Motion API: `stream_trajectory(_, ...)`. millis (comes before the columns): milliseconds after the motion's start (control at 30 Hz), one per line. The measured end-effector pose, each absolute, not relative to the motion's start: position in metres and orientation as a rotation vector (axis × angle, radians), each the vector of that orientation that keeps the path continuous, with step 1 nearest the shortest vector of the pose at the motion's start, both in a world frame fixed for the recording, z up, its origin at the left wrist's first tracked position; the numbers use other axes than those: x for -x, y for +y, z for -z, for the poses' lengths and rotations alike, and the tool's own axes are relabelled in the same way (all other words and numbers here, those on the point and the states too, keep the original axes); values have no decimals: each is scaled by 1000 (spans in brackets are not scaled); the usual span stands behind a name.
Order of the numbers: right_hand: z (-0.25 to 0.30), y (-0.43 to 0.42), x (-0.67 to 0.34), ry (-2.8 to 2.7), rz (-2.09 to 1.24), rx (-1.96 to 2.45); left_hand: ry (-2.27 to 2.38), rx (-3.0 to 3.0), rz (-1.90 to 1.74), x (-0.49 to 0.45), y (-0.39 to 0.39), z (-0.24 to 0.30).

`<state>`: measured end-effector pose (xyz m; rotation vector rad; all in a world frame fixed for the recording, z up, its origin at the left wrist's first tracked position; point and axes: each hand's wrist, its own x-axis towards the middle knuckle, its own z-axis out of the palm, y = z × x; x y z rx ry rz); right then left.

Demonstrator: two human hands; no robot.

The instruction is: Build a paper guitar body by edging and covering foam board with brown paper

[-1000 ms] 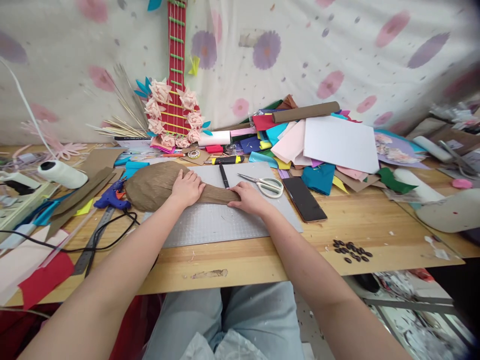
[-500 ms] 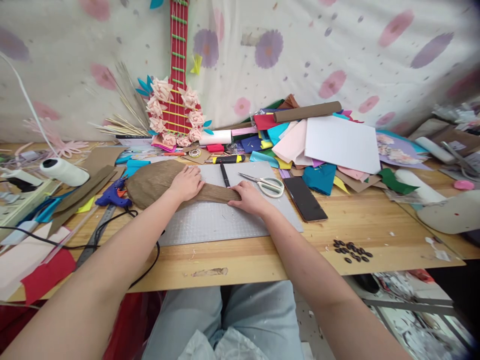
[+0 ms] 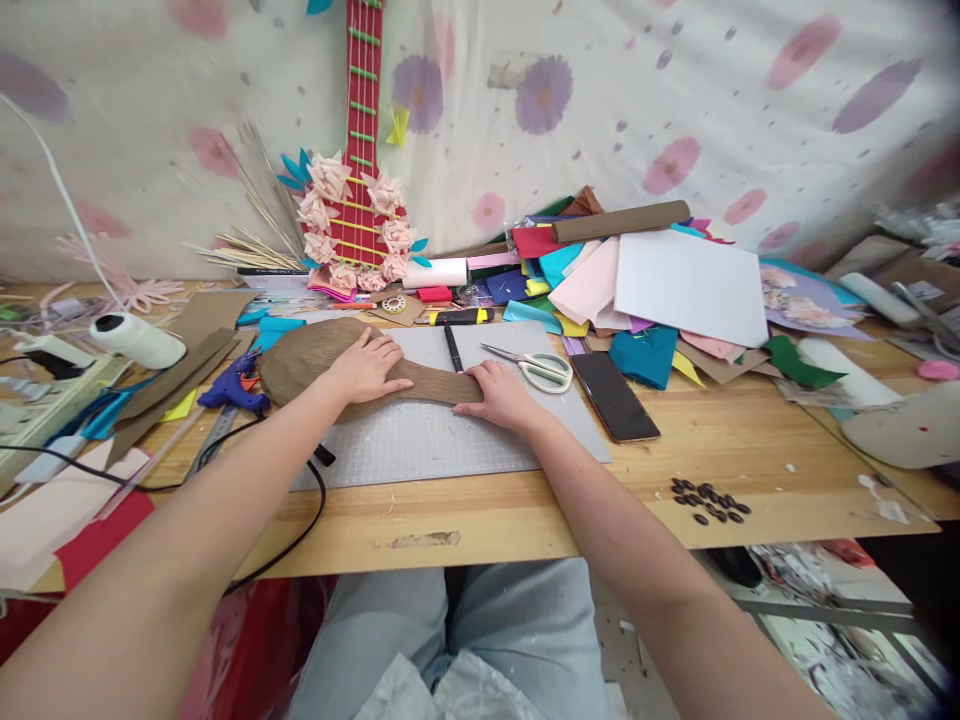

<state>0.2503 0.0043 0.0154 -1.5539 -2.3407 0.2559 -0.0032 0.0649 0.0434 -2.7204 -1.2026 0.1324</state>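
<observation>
A brown paper-covered guitar-shaped piece (image 3: 307, 365) lies flat, its round body to the left and its narrow neck to the right. My left hand (image 3: 367, 370) rests flat on it where body and neck meet, fingers spread and thumb out along the neck. At the neck's far end my right hand (image 3: 499, 393) grips the tip between thumb and fingers. Under the piece is a grey cutting mat (image 3: 450, 445). A black pen (image 3: 453, 348) lies just behind the neck, and white-handled scissors (image 3: 544, 373) sit beyond my right hand.
Right of the mat is a black phone (image 3: 616, 397), with several dark oval pieces (image 3: 709, 500) near the front edge. A blue glue gun (image 3: 234, 388) and its black cable lie left. Behind stand a red flower-trimmed guitar model (image 3: 360, 200) and piled coloured paper (image 3: 577, 275).
My left hand has shifted slightly toward the body, its thumb now stretched out along the neck. My right hand stays at the neck's end. The whole view has moved a little.
</observation>
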Motion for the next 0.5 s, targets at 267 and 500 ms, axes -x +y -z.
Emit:
stream_trajectory(267,-8,6,-247,-2281,-221,1599,-1163,2660,-93,3,64,-37)
stream_trajectory(500,-8,3,-245,-2226,-206,1621,-1449,2433,362,12,53,-69)
